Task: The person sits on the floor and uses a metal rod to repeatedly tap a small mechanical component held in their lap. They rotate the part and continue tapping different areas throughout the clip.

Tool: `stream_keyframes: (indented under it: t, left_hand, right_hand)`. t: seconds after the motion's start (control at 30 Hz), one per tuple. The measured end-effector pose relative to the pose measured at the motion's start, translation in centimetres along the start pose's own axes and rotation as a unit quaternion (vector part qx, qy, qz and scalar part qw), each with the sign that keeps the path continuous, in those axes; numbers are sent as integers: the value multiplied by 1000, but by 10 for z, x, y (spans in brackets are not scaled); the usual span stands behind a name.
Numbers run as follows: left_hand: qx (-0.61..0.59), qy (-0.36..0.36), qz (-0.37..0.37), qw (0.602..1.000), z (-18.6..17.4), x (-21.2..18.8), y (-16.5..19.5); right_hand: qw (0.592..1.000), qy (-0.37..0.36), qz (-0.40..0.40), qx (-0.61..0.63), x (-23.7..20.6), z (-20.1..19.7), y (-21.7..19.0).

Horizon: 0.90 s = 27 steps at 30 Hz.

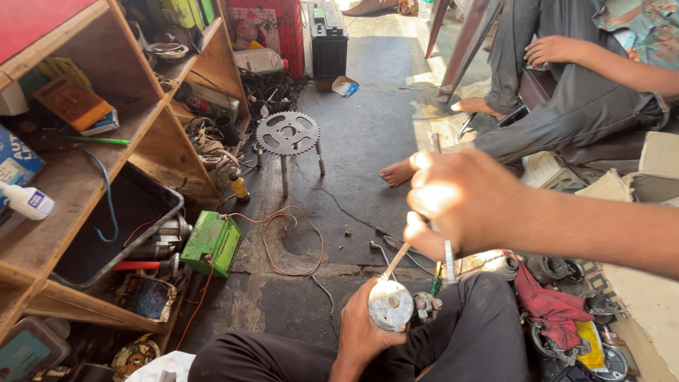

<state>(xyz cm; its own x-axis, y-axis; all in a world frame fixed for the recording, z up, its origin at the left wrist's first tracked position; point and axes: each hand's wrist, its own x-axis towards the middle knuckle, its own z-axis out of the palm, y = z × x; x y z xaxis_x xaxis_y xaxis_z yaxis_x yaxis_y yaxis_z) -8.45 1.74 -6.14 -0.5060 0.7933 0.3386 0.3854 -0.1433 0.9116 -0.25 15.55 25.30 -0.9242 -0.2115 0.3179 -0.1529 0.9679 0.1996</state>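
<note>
- Shelves (85, 166) of bare wood filled the left side, stacked with boxes, a white bottle (27, 201) and loose cables; a black tray (106, 233) sat on the lower shelf.
- Just right of the shelves, a green box (211, 242) lay on the floor with an orange wire (283, 237) looping away from it, and farther back stood a small stool topped by a toothed sprocket (287, 132).
- At bottom centre, the left hand (364, 332) was closed around a round metal part (390, 305), held above the person's lap with its flat face turned up.
- Up and to the right of it, the right hand (453, 205) was closed on a slim tool (396, 260); the tool's long axis ran diagonally down and left, its tip touching the part's upper edge. The right hand was the higher one; the left hand sat directly under the part.
- The tool's handle was hidden inside the fist, and glare washed out the knuckles; what the tip engaged was too small to tell.
- A red rag (548, 304) lay over dark parts at lower right.
- At upper right, another person sat with a bare foot (399, 172) on the floor, head cut off by the frame.
</note>
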Motion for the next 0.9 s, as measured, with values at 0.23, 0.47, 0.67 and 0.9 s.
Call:
stream_keyframes:
  t: [0.23, 0.47, 0.67, 0.9]
  left_hand:
    - [-38, -91, 18, 995, -15, 13, -17]
    - [-32, -97, 58, 993, -29, 15, 3]
    - [-120, -47, 119, 985, -25, -12, 14]
    - [-101, -59, 109, 987, -21, -10, 7]
  right_hand:
    - [972, -20, -188, -138, -34, -54, 29]
    - [971, -94, -210, -63, -82, -41, 17]
    - [980, -51, -193, -20, -75, -36, -13]
    - [978, -73, -194, -22, -69, -35, -31]
